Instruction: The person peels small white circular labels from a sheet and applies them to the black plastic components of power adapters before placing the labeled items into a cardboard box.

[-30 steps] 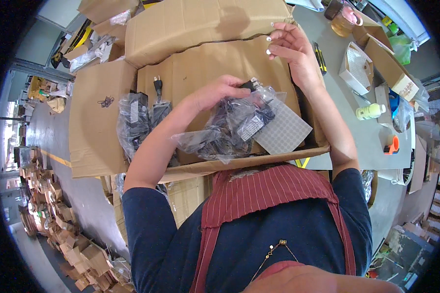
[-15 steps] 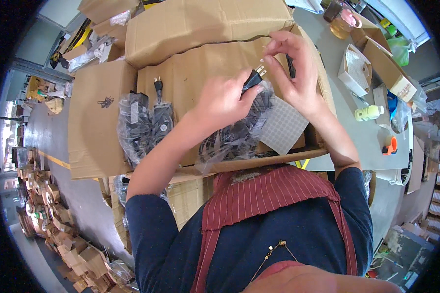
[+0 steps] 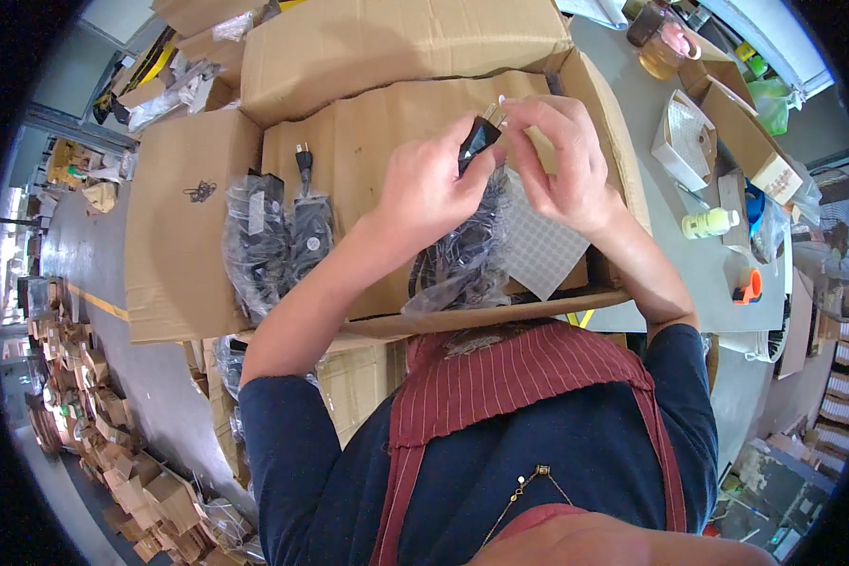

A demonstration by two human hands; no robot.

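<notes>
My left hand point(image 3: 429, 184) grips a black power plug point(image 3: 479, 141), its metal prongs pointing up and to the right. Close by the prongs is my right hand point(image 3: 568, 162), with thumb and index finger curled together. A tiny pale spot shows at its index fingertip; I cannot tell what it is. Below both hands, black cables in clear plastic point(image 3: 467, 255) lie in an open cardboard box point(image 3: 184, 226). A pale sheet with rows of small circles point(image 3: 547, 236) rests beside them. Further left in the box are bagged black adapters point(image 3: 259, 226) and another upright plug point(image 3: 304, 168).
On the grey table to the right stand a small white tray box point(image 3: 684, 141), a pale yellow-green bottle point(image 3: 710, 224), an orange tape roll point(image 3: 749, 285) and a jug of amber liquid point(image 3: 665, 52). Many cartons point(image 3: 165, 491) are piled on the floor at left.
My right hand has come down and left, up to the plug's prongs, and its fingers have curled in. The left hand still holds the plug, now slightly higher and further left.
</notes>
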